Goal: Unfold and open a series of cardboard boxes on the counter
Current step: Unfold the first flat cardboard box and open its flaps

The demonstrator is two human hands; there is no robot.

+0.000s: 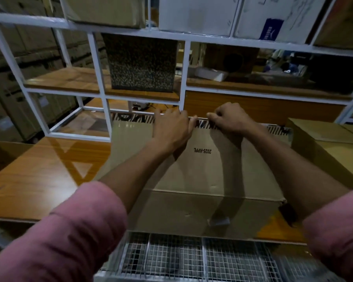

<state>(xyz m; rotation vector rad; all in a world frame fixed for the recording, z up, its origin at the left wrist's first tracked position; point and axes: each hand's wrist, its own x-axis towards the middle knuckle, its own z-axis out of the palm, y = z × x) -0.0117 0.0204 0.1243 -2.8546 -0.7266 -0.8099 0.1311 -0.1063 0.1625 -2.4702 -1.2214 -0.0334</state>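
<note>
Both gripping the far edge of the flattened cardboard box [194, 169]: left hand [171, 131] with fingers curled over the edge, right hand [230, 119] pinching it just beside, knuckles up. To open it well: likely best to part the top layer from the one beneath, lift the far edge up and toward the body, keep the hands a little apart so the panel rises evenly and the creases fold square. Lying flat on the wooden counter [39, 176], stretching from the grip back toward the pink sleeves [69, 237], printed code upside down. Beside it at right, an already opened box [324, 139]; beyond, a white shelf frame [98, 64].
</note>
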